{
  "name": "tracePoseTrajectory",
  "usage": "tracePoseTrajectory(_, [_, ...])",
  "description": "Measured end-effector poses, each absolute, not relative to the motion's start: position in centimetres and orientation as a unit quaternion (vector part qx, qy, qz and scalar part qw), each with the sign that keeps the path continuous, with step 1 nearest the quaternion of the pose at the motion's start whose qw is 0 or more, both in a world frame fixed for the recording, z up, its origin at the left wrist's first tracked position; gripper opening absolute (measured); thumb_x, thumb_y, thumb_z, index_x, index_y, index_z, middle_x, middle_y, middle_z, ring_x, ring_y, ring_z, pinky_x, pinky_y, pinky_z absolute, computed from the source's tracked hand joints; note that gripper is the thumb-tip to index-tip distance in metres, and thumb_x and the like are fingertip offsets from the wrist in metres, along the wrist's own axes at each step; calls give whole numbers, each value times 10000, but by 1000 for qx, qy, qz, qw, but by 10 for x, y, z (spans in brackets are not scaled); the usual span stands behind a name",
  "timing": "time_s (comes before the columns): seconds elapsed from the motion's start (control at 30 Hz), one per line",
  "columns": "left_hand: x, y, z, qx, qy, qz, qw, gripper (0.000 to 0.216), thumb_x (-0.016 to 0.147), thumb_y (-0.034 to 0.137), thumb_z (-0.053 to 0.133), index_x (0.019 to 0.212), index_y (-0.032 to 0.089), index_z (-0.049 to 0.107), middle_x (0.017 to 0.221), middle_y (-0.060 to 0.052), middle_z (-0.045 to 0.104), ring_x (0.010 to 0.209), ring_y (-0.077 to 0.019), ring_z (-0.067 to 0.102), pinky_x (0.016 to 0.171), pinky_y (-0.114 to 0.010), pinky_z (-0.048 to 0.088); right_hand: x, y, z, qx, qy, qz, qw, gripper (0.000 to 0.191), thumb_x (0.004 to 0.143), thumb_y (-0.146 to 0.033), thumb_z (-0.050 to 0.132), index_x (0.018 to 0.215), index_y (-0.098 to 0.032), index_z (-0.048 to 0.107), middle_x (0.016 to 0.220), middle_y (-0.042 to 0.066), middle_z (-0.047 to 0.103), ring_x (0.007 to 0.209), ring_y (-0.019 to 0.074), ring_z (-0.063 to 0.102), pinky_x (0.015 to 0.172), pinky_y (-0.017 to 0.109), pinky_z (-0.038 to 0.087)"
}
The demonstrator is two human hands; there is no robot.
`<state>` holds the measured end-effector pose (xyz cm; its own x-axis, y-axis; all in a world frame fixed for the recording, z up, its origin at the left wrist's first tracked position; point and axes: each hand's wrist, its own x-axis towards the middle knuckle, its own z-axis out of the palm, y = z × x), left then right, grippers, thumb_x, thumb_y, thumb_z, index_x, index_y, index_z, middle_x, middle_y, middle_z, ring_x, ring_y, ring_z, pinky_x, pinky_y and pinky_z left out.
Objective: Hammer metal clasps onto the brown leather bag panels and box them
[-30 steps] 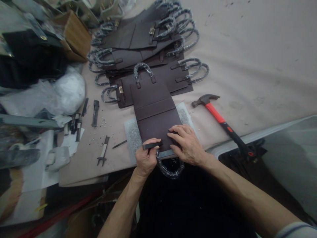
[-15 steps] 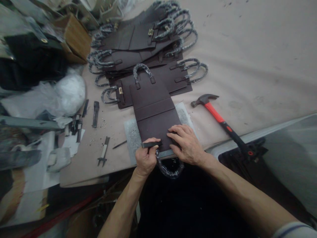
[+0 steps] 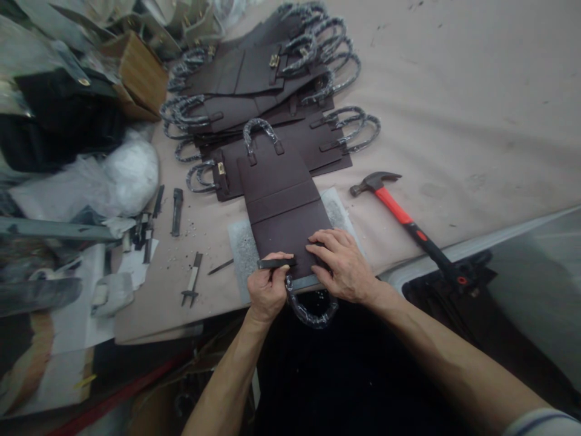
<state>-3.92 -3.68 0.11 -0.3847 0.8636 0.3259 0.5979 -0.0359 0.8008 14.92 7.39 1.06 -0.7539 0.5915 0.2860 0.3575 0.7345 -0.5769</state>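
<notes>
A dark brown leather bag panel (image 3: 290, 203) lies near the table edge, with a plastic-wrapped handle (image 3: 261, 124) at its far end. A second wrapped handle (image 3: 315, 320) hangs over the edge at the near end. My left hand (image 3: 269, 290) is closed on a short, flat black strip (image 3: 276, 263), its tip resting at the panel's near edge. On the panel's near right part lies my right hand (image 3: 338, 263), fingers spread and pressing the leather; what is beneath the palm is hidden. Under the panel is a scuffed pale slab (image 3: 240, 242).
A claw hammer (image 3: 399, 212) with a red and black handle rests at the right. More brown bag panels (image 3: 254, 72) with wrapped handles are piled behind. To the left are a pronged tool (image 3: 193, 280), a dark punch-like tool (image 3: 177, 212), a thin rod (image 3: 220, 266) and plastic bags (image 3: 131, 163).
Both hands, the strip and the panel keep nearly the same places. The view has shifted slightly.
</notes>
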Motion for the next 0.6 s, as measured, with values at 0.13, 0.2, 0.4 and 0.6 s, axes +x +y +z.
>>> tracePoseTrajectory(0.13, [-39, -38, -1, 542, 674, 482, 137, 123, 962, 214, 614, 1047, 179, 696, 1000, -52, 791, 964, -189, 761, 950, -365, 613, 149, 74, 11, -262, -903, 251, 230, 388, 879, -244, 656, 1257, -157, 646, 1337, 136, 602, 1282, 339, 495, 1142, 559, 369])
tracePoseTrajectory(0.2, [-39, -38, 0, 550, 675, 475, 127, 121, 959, 216, 615, 1041, 177, 695, 988, -52, 794, 966, -190, 761, 949, -362, 614, 149, 74, 12, -262, -904, 250, 229, 391, 877, -244, 660, 1257, -154, 645, 1338, 135, 602, 1285, 341, 492, 1142, 558, 368])
tracePoseTrajectory(0.4, [-37, -33, 7, 569, 680, 452, 100, 126, 959, 213, 596, 1017, 173, 701, 952, -52, 796, 928, -186, 763, 914, -337, 619, 149, 75, 11, -261, -905, 247, 229, 397, 859, -231, 669, 1248, -157, 644, 1337, 133, 605, 1284, 341, 494, 1140, 558, 368])
tracePoseTrajectory(0.6, [-34, -28, 11, 583, 677, 441, 86, 149, 967, 197, 553, 987, 172, 698, 938, -58, 784, 917, -185, 755, 891, -327, 619, 148, 74, 9, -261, -902, 248, 236, 391, 864, -236, 659, 1250, -171, 641, 1340, 132, 602, 1285, 340, 495, 1136, 562, 378])
